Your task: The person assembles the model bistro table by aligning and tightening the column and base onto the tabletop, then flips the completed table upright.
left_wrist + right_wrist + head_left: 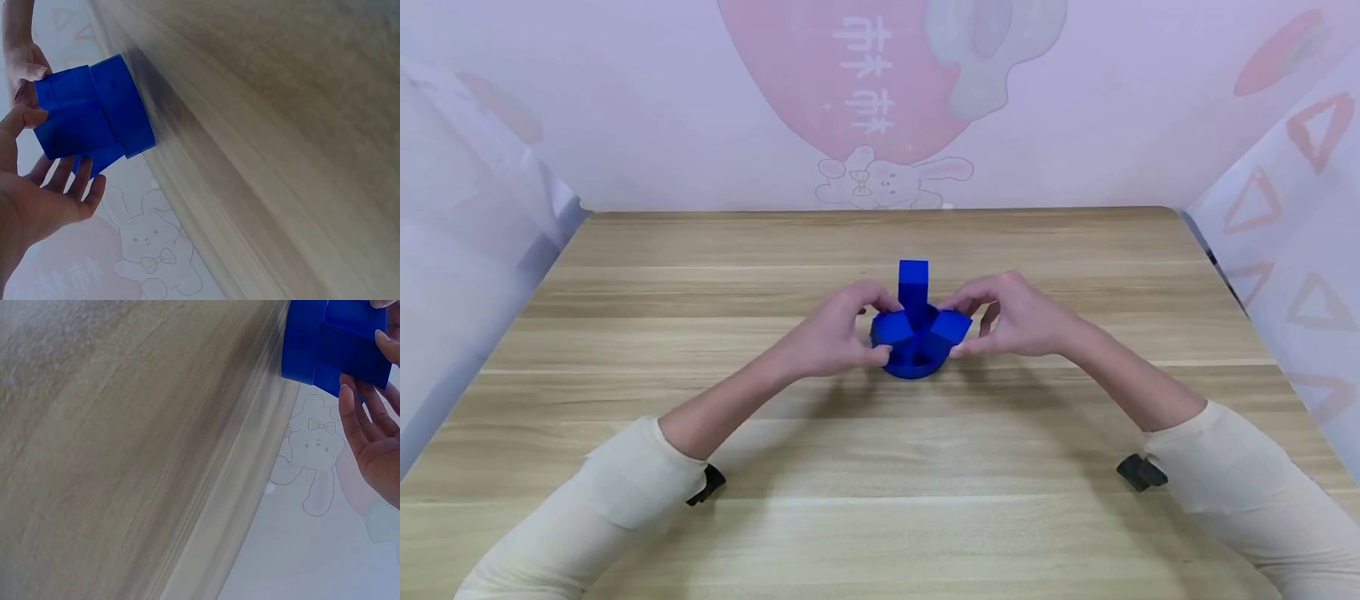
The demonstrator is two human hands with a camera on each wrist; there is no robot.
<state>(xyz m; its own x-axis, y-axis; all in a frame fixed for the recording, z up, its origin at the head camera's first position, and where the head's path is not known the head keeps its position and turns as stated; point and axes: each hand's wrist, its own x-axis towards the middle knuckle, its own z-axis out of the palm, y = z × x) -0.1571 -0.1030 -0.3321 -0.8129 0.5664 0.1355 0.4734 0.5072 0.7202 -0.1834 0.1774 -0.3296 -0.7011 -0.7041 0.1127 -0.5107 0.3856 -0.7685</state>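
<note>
A glossy blue piece (913, 371) with a round base and several block-like arms spreading from its middle stands upright on the table. One arm points toward the back wall. My left hand (838, 333) holds its left side between thumb and fingers. From the right, my right hand (1018, 317) grips the opposite side the same way. In the left wrist view the blue piece (69, 128) shows a wide ring-shaped base under angular blocks, with my left thumb on one block. The right wrist view shows the fingers of my right hand (381, 444) around another block.
The wood-grain table (910, 500) spreads on all sides of the piece. Behind it rises a pale wall covering (662, 100) with a printed rabbit, and white sheets flank both sides. A small black object (1141, 472) shows beside the right sleeve, another (706, 485) beside the left.
</note>
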